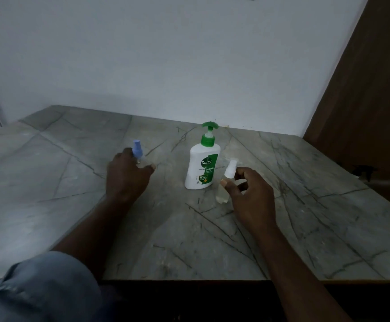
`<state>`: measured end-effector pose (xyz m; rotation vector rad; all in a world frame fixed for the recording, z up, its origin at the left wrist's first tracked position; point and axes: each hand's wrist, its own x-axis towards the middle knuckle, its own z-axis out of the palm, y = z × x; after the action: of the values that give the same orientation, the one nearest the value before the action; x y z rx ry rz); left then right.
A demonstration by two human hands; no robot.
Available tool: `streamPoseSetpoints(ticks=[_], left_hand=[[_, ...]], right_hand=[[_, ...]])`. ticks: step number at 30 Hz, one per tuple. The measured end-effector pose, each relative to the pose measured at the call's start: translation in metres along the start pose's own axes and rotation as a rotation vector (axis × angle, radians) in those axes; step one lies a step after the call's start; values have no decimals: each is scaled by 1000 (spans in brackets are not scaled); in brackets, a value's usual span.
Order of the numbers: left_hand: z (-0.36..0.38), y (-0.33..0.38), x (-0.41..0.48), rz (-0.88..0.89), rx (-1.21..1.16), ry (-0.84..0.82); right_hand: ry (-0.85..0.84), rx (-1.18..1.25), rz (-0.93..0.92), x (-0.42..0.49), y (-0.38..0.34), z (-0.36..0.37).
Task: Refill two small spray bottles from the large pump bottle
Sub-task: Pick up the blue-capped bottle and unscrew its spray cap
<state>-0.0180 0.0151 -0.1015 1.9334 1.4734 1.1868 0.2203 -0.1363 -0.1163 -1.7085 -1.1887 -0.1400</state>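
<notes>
Standing mid-table, the pump bottle point(202, 166) is untouched. The left hand point(126, 175) covers the blue-capped spray bottle point(136, 148) to its left; I cannot tell the grip. The right hand point(249, 194) pinches the white-capped spray bottle point(230, 169) just right. Judged opening step; next, unscrew one spray head.

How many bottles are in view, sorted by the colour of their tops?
Blue top: 1, the blue-topped spray bottle in the left hand.
White top: 1, the white-topped spray bottle at the right hand.
Green top: 1, the green-topped pump bottle between them.
Total: 3 bottles.
</notes>
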Motion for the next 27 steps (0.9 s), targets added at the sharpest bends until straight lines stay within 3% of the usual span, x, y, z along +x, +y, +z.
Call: streamPoseSetpoints(ticks=[17, 27], left_hand=[[23, 24, -22, 320, 83, -295], [23, 29, -26, 472, 27, -285]], right_hand=[[-48, -132, 33, 43, 7, 8], [2, -26, 84, 48, 26, 17]])
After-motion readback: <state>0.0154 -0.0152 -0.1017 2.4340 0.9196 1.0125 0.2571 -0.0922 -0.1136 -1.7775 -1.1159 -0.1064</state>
